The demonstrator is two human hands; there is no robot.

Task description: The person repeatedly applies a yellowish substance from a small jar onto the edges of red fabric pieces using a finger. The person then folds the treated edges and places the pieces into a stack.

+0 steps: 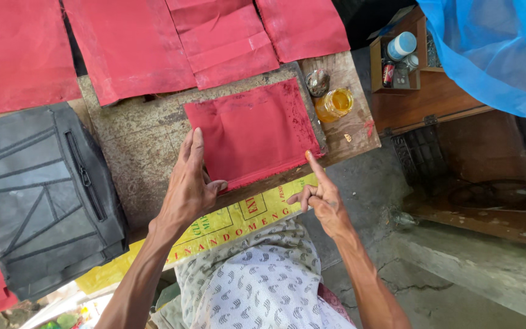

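1. Directly below the camera, a person sits at a worn, stained wooden worktable [147, 140], seen from above, with patterned white and grey cloth over the lap.
2. A red fabric piece [254, 131], roughly rectangular, lies flat on the table just ahead of both hands, its near edge by the table's front edge.
3. The left hand [190, 183] rests open and flat, fingers stretched forward, fingertips touching the left edge of the red fabric piece; it grips nothing.
4. The right hand [321, 195] hovers near the piece's lower right corner, index finger extended and pointing at that corner, the other fingers curled in; it holds nothing.
5. More red fabric sheets [226, 36] lie overlapping across the far side of the table.
6. A black zippered bag [41, 195] lies flat at the left, well apart from the hands.
7. A small jar of yellow-orange liquid [334, 103] stands at the table's right end, beside a darker round object I cannot identify.
8. A yellow printed sheet [226, 222] hangs along the table's front edge, under the hands.
9. Blue netting [494, 49] drapes the upper right, above a wooden box holding small containers.
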